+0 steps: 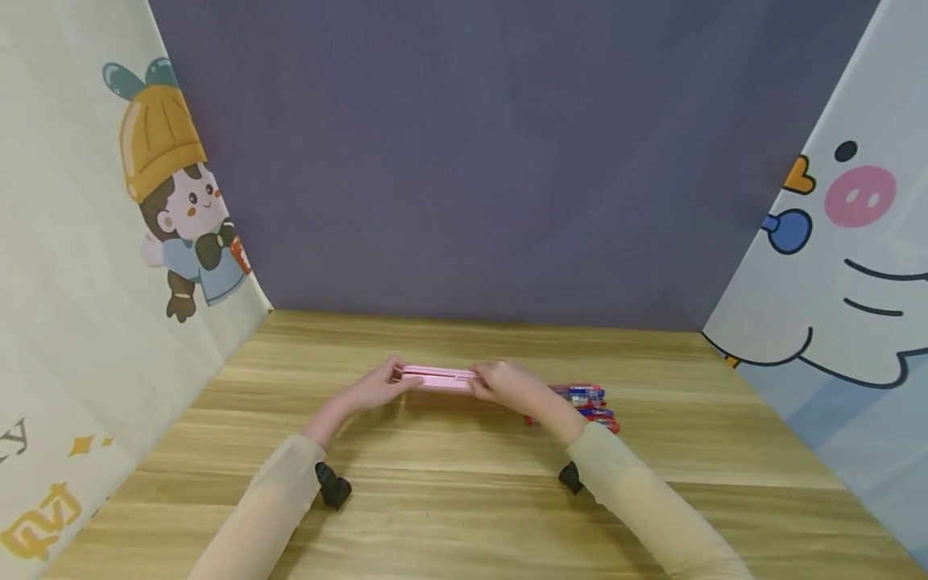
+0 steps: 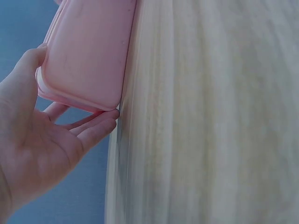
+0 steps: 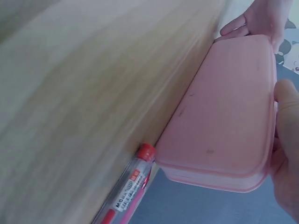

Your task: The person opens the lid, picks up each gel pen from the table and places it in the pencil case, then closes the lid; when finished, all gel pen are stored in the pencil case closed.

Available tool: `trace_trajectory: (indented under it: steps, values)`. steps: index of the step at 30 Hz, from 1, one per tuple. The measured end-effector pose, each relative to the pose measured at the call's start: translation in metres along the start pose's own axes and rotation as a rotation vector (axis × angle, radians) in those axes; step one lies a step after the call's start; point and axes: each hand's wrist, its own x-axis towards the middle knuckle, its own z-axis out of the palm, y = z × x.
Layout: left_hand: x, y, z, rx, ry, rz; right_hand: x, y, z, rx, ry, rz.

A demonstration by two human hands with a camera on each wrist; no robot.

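Both hands hold a pink plastic pencil case (image 1: 445, 385) between them, one at each end, close over the wooden table. My left hand (image 1: 375, 388) grips its left end. In the left wrist view the thumb lies on the rim and the other fingers reach round the rounded end of the case (image 2: 91, 51). At the opposite end, my right hand (image 1: 513, 387) grips with thumb and fingers. Seen by the right wrist camera, the broad face of the case (image 3: 219, 112) shows small dark scuffs, and the right thumb presses along its edge. In the head view a narrow gap runs along its upper side.
Several red and blue pens (image 1: 586, 395) lie in a loose group on the table (image 1: 449, 499), beside and partly behind the right forearm. A grey-blue panel (image 1: 471, 161) stands at the back. Printed cartoon panels (image 1: 855, 282) rise at both sides.
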Motion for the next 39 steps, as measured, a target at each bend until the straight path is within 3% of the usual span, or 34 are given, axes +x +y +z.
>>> trace_trajectory:
  steps: [6,10,15,22,27,35,39]
  values:
    - [0.000,-0.005,-0.001,-0.029,-0.015,-0.011,-0.005,0.007,0.002,0.250,-0.037,0.124]
    - [-0.001,-0.003,-0.002,-0.017,-0.019,-0.010,-0.007,0.016,0.005,0.358,0.025,0.192]
    - [-0.004,0.000,-0.003,-0.024,-0.032,-0.018,-0.007,0.022,0.006,0.445,0.137,0.210]
    - [-0.008,-0.002,-0.004,-0.098,-0.039,-0.027,-0.010,0.031,0.007,0.435,0.265,0.198]
    - [-0.008,-0.008,-0.004,-0.047,-0.080,0.004,-0.013,0.037,0.005,0.425,0.329,0.211]
    - [-0.012,-0.005,-0.007,0.087,-0.127,0.080,-0.022,0.047,0.002,0.379,0.350,0.265]
    - [-0.012,-0.007,-0.005,0.117,-0.124,0.113,-0.027,0.048,0.000,0.383,0.291,0.323]
